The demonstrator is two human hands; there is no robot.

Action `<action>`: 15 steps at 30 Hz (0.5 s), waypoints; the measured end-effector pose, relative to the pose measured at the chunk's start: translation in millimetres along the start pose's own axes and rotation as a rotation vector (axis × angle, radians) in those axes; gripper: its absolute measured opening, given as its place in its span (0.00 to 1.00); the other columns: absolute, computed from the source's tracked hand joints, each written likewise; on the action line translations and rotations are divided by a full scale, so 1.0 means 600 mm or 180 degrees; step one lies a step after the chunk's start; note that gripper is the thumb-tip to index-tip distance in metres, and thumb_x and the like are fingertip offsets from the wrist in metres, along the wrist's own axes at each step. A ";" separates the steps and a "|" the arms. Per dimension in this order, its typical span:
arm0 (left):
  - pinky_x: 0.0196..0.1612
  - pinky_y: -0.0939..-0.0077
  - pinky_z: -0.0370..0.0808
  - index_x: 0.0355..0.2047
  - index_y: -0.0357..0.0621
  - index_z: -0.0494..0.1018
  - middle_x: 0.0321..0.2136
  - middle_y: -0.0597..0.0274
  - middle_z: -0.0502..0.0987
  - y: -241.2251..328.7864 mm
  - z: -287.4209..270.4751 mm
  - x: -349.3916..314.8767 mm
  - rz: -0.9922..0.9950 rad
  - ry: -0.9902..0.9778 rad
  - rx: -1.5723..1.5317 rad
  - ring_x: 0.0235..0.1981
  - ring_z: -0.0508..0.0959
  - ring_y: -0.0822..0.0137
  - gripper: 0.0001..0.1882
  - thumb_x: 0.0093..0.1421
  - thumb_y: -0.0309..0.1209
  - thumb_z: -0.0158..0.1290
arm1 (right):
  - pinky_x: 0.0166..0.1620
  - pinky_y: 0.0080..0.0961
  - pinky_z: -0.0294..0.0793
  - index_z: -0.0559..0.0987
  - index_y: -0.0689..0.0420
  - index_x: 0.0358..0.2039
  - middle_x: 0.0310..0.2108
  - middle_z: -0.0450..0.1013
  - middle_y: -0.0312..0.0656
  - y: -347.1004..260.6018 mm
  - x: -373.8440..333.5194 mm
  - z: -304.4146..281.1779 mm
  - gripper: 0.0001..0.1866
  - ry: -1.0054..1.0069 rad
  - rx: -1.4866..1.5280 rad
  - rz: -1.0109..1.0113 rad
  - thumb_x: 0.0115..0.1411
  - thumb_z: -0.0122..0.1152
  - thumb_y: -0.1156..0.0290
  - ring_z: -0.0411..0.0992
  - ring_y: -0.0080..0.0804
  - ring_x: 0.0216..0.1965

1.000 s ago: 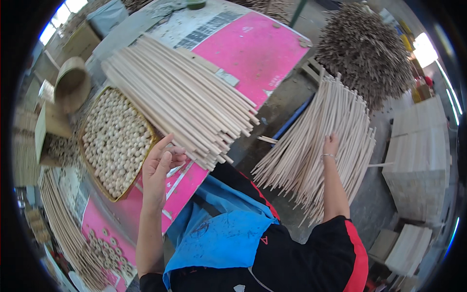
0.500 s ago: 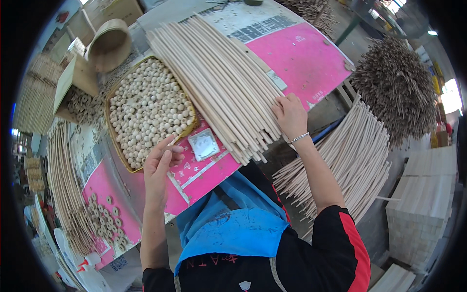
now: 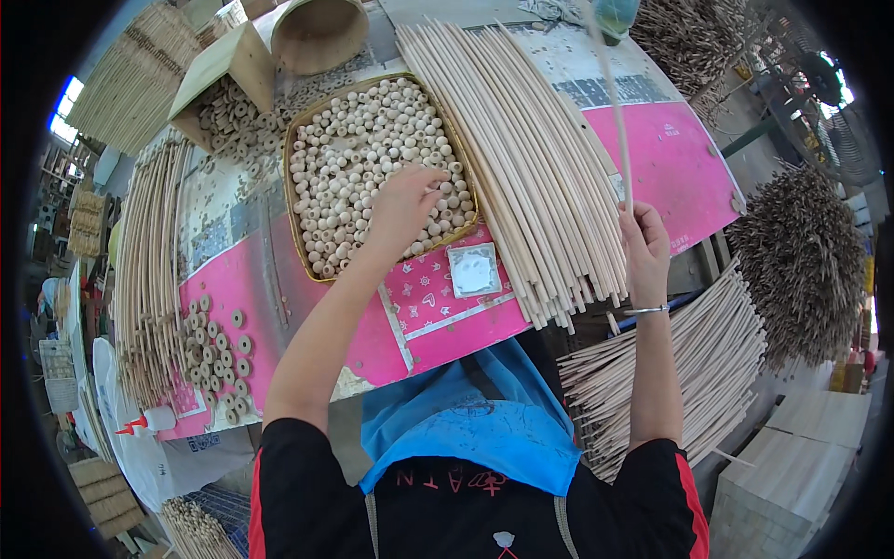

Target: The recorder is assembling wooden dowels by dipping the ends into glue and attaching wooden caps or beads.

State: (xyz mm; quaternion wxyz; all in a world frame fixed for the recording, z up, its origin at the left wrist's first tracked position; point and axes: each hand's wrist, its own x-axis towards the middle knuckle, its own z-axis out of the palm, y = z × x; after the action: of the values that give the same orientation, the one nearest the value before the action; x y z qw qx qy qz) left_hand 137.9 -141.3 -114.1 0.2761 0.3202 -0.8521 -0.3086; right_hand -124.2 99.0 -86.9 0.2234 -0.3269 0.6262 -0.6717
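Observation:
My right hand (image 3: 645, 244) is closed round the lower end of a thin wooden stick (image 3: 615, 112), which stands up from it, blurred toward the top. Beside that hand lies a thick row of pale wooden sticks (image 3: 531, 168) on the table. My left hand (image 3: 402, 212) reaches into a shallow yellow-rimmed tray (image 3: 300, 244) of round wooden beads (image 3: 349, 154). Its fingers are pinched together over the beads; something small and pale shows between them, but I cannot make it out. A small white square dish (image 3: 474, 270) sits between tray and sticks.
Wooden rings (image 3: 219, 359) lie on the pink table cover (image 3: 456, 331), more spill from a tipped wooden box (image 3: 228, 79). Sticks threaded with rings (image 3: 149, 279) lie at the left. Stick bundles (image 3: 675, 363) and a dark bundle (image 3: 805, 261) stand off the table at the right.
My left hand has moved from the tray's near edge into the beads. My right hand has taken up one stick and raised it upright. The view has shifted left.

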 end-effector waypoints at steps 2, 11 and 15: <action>0.43 0.65 0.76 0.38 0.42 0.78 0.36 0.57 0.77 -0.012 0.026 0.017 0.0490 0.0026 0.1108 0.39 0.78 0.56 0.08 0.56 0.26 0.59 | 0.40 0.15 0.67 0.78 0.61 0.43 0.32 0.70 0.28 -0.050 -0.009 0.044 0.08 -0.0353 -0.0174 -0.0053 0.67 0.60 0.70 0.66 0.13 0.36; 0.40 0.66 0.76 0.36 0.38 0.78 0.33 0.54 0.78 -0.020 0.019 0.021 0.0499 0.0152 0.1038 0.37 0.80 0.59 0.08 0.55 0.26 0.60 | 0.31 0.25 0.73 0.76 0.63 0.36 0.29 0.73 0.43 -0.056 -0.052 0.181 0.04 -0.1367 -0.1380 -0.0787 0.63 0.61 0.76 0.75 0.31 0.28; 0.40 0.80 0.75 0.43 0.38 0.79 0.33 0.64 0.80 0.038 -0.043 -0.044 -0.0548 -0.0076 -0.1040 0.32 0.79 0.75 0.10 0.61 0.26 0.59 | 0.34 0.29 0.73 0.78 0.63 0.36 0.32 0.75 0.44 -0.047 -0.061 0.204 0.04 -0.1521 -0.1483 -0.0924 0.63 0.60 0.76 0.76 0.36 0.31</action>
State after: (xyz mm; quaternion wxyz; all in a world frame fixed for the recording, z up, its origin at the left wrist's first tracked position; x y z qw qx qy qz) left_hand 163.4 -117.4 -88.3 0.2869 0.3391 -0.7632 -0.4692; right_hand -8.2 43.2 -64.8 0.1852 -0.6023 0.6396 -0.4403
